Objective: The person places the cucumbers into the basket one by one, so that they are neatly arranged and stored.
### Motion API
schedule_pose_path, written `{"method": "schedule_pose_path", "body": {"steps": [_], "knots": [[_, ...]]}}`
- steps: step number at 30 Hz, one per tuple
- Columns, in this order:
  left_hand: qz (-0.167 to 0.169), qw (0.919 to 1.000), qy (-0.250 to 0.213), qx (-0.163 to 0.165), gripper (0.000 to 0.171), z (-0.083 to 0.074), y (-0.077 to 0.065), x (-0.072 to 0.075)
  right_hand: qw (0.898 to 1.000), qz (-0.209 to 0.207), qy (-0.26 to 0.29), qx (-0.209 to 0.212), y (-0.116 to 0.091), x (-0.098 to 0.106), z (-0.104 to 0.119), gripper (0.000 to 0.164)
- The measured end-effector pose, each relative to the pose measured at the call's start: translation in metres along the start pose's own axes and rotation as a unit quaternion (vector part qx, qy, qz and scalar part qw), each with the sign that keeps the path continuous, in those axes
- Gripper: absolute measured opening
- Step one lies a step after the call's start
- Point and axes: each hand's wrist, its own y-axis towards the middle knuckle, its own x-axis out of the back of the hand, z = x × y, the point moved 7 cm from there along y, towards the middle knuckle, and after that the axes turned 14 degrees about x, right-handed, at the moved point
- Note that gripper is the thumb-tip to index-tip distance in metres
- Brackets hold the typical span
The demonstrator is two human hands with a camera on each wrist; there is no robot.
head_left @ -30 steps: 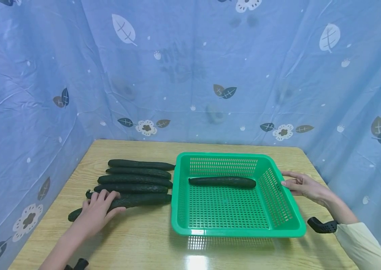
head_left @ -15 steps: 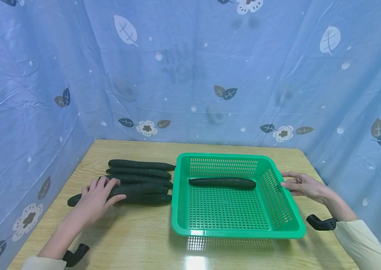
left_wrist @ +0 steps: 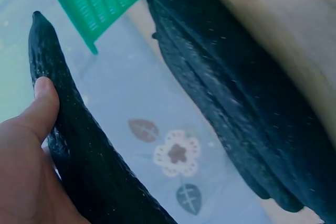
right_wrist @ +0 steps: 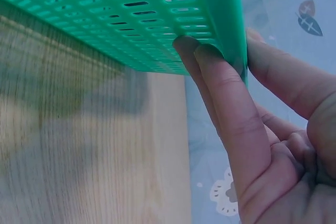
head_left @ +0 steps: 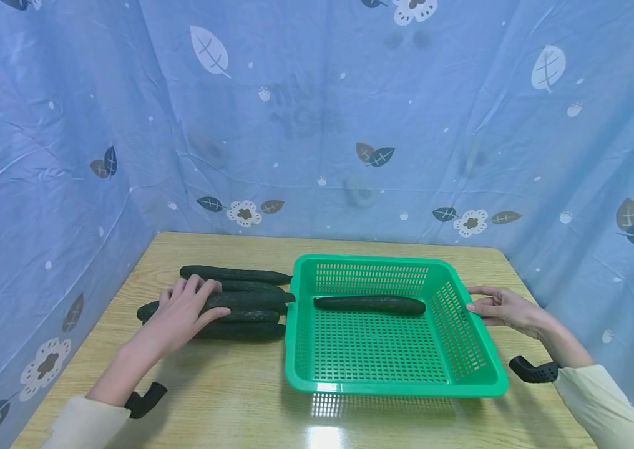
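My left hand (head_left: 185, 315) grips a dark green cucumber (head_left: 255, 302), thumb along one side of it in the left wrist view. This cucumber (left_wrist: 100, 156) is raised over several others lying side by side on the table; the nearest cucumber (head_left: 241, 331) and the farthest cucumber (head_left: 233, 273) show at the row's edges. Its right tip reaches the left rim of a green plastic basket (head_left: 395, 388). One cucumber (head_left: 370, 304) lies inside the basket. My right hand (head_left: 510, 312) pinches the basket's right rim, thumb outside and fingertips (right_wrist: 212, 59) underneath against the slotted wall.
The wooden table (head_left: 227, 393) runs up to a blue patterned curtain (head_left: 317, 125) at the back and sides. Bare tabletop shows in front of the cucumbers and the basket. A black wrist device (head_left: 533, 370) sits below my right wrist.
My left hand has lifted the cucumber from the near side of the row and carried it away from me and to the right, up to the basket's rim. The right hand has stayed at its rim.
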Motion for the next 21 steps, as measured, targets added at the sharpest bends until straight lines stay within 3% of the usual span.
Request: {"method": "schedule_pose_path", "body": {"steps": [12,21], "knots": [[0.012,0.9988,0.014,-0.044,0.049,-0.042,0.018,0.0,0.998,-0.031,-0.054,-0.017,0.0,-0.001,0.005,0.072],[0.022,0.997,0.019,-0.072,0.048,-0.07,0.032,-0.005,0.998,-0.032,-0.05,-0.019,-0.001,-0.001,0.009,0.072]]}}
